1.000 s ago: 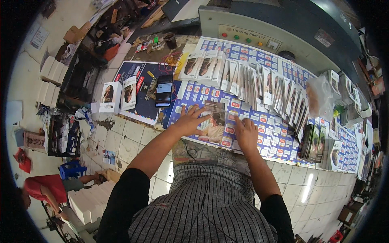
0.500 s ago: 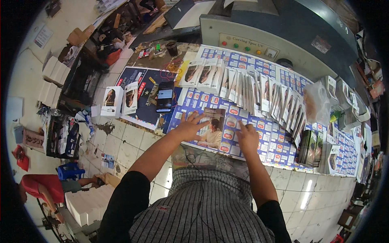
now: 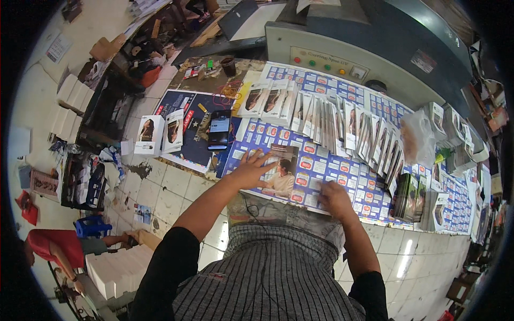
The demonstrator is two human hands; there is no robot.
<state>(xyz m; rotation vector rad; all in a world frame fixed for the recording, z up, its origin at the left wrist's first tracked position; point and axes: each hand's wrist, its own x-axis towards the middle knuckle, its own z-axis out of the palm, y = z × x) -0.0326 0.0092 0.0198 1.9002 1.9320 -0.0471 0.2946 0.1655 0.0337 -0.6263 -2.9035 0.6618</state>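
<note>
Bench point(image 3: 211, 83), near edge. Photo-covered brochure point(image 3: 284, 174) lies flat on a blue printed sheet point(image 3: 350, 171), in front of the person's body. Left hand point(image 3: 250, 172): fingers spread, laid over the brochure's left part. Right hand point(image 3: 336, 199): fingers curled, to the right of the brochure and apart from it, low by the sheet's near edge; from here I cannot tell whether it pinches anything. Dark phone point(image 3: 219, 130) beyond the left hand, screen lit. Long overlapping row of white leaflets point(image 3: 350, 125) farther back.
</note>
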